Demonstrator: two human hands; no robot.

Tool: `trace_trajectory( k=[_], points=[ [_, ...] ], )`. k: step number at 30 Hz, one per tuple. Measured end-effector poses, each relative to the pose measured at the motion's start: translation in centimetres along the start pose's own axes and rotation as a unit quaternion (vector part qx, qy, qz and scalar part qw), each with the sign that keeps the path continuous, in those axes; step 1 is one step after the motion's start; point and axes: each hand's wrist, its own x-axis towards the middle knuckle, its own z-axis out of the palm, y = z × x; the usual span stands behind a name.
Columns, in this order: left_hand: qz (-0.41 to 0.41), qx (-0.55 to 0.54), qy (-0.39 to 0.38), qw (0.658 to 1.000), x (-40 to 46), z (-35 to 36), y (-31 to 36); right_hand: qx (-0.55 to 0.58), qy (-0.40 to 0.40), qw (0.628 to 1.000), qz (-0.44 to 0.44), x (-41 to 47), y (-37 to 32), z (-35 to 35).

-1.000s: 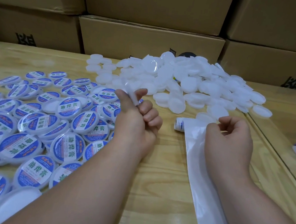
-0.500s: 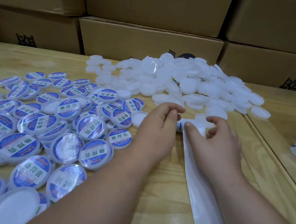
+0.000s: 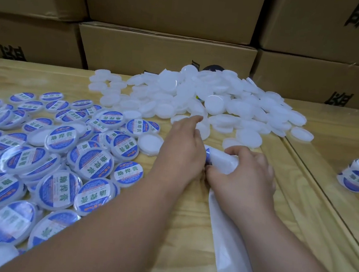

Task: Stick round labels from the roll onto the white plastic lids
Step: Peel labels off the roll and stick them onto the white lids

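Observation:
A heap of plain white lids (image 3: 199, 100) lies at the back middle of the table. Lids with blue round labels (image 3: 62, 157) are spread over the left side. The label roll (image 3: 221, 159) lies in front of the heap, and its white backing strip (image 3: 233, 250) trails toward me. My right hand (image 3: 244, 177) grips the roll, fingers over its top and thumb under. My left hand (image 3: 181, 151) is at the roll's left end with its fingers curled against it. Its fingertips are hidden.
A second label roll (image 3: 358, 178) sits at the right, beyond a seam in the wooden table (image 3: 186, 235). Stacked cardboard boxes (image 3: 166, 53) wall off the back. One plain lid (image 3: 150, 144) lies beside my left hand.
My left hand let go of the lid it was holding up and moved right to the roll's end. My right hand closed round the roll. The camera leaned in.

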Motion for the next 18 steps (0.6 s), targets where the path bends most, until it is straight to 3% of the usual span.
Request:
trace_trajectory(
  k=[10, 13, 18],
  points=[
    [-0.087, 0.183, -0.040, 0.979, 8.7, 2.2, -1.6, -0.002, 0.008, 1.000, -0.008, -0.1, 0.1, 0.0],
    [-0.075, 0.266, -0.094, 0.956, 9.9, 3.0, -2.0, 0.011, 0.016, 1.000, -0.022, -0.1, 0.2, 0.2],
    [-0.035, 0.256, -0.123, 0.958, 9.8, 3.2, -2.1, -0.004, 0.014, 0.999, -0.034, -0.1, 0.2, 0.4]
  ],
)
